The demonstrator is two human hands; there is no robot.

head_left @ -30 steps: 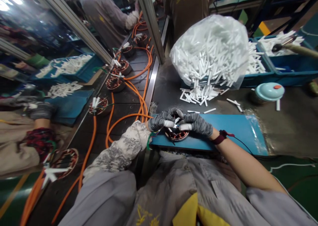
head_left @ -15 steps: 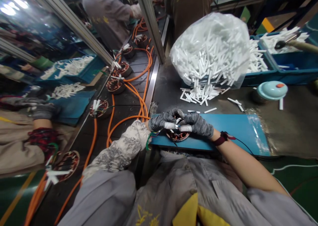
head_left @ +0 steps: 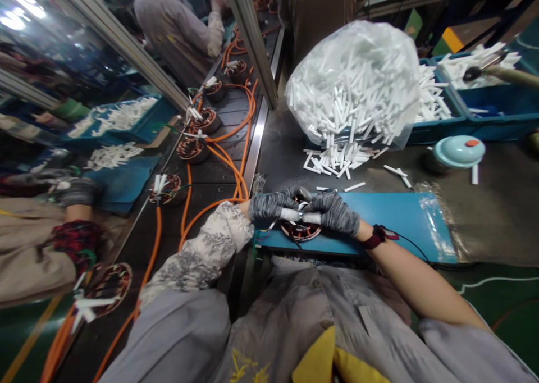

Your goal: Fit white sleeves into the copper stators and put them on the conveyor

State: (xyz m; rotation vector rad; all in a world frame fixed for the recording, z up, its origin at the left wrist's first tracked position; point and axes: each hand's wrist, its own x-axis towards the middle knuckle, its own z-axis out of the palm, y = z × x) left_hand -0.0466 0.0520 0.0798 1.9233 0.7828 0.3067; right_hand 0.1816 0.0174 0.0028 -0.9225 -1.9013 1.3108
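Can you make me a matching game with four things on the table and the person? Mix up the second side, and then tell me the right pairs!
Things:
1. Cup
2. Long mat by the person's lap
3. Wristband
4. Big plastic bag

Clues:
A. Bulging with little white sticks
B. Around the wrist of the right hand
C. Pale blue-green on top, with an orange spot
D. Blue, under the copper-coloured ring

Right pairs: 1-C, 2-D, 3-B, 4-A
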